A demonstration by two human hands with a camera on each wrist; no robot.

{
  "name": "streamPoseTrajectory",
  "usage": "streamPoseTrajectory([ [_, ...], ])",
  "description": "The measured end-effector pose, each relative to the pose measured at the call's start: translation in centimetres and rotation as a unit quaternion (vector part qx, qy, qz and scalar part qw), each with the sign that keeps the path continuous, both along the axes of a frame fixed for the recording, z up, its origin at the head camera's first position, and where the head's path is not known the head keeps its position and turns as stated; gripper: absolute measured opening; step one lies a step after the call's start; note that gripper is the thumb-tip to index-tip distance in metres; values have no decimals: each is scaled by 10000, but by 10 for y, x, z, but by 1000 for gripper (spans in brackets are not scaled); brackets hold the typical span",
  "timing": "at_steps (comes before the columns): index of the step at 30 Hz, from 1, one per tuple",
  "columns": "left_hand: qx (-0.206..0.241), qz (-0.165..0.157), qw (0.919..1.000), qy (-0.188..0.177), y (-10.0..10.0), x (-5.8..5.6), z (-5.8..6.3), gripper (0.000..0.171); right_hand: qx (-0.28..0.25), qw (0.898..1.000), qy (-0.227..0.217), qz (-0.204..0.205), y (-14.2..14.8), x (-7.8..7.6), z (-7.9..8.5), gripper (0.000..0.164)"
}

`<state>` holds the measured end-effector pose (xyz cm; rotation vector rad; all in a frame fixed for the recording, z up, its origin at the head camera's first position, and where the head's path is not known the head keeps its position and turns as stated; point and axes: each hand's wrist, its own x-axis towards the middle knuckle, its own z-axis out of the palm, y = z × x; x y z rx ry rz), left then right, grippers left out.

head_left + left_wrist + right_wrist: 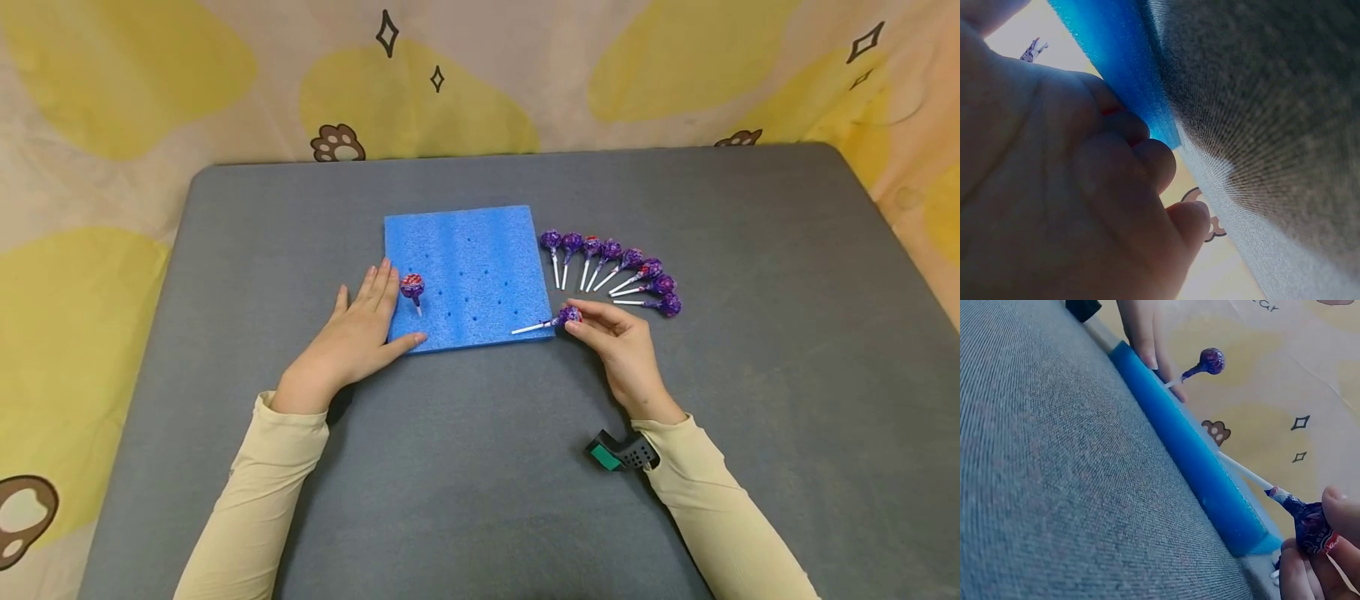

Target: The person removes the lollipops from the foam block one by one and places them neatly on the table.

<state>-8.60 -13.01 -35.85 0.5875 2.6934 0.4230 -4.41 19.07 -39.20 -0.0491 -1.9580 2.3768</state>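
A blue foam board (pixel 480 250) with rows of small holes lies on the grey table. One lollipop (pixel 412 287) in a purple and red wrapper stands upright in its left part. My left hand (pixel 356 337) rests with straight fingers along the board's left edge, its thumb over the front left corner. In my right hand (pixel 615 342), thumb and fingers pinch a second lollipop (pixel 1311 528) by its wrapped head. Its white stick points left, over the board's front right corner in the head view. The left wrist view shows the fingertips (pixel 1157 162) against the board's side.
Several wrapped lollipops (pixel 632 259) lie fanned out on the table (pixel 480 467) to the right of the board, sticks toward the front left. A black and green wrist device (pixel 622 452) is at the right cuff. A patterned cloth (pixel 480 75) hangs behind the table.
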Motion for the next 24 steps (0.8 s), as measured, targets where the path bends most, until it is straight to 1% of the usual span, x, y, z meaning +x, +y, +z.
streamPoseTrajectory([
  [2, 8, 9, 10000, -4, 0, 0, 0, 91, 121, 9999, 28, 59, 2, 1, 2, 28],
  [5, 26, 6, 10000, -10, 0, 1, 0, 91, 256, 9993, 131, 259, 7, 3, 6, 28],
  [9, 44, 2, 10000, -14, 0, 2, -1, 91, 223, 9987, 228, 409, 17, 5, 10, 29],
  [13, 39, 9, 10000, 6, 0, 2, -1, 91, 67, 9993, 225, 291, 27, 6, 12, 29],
  [20, 26, -10, 10000, 13, 0, 0, -2, 91, -354, 9990, 258, 128, 46, 7, 17, 29],
  [24, 21, -10, 10000, 14, 0, -1, -2, 91, -477, 9986, 223, -50, 54, 7, 19, 28],
])
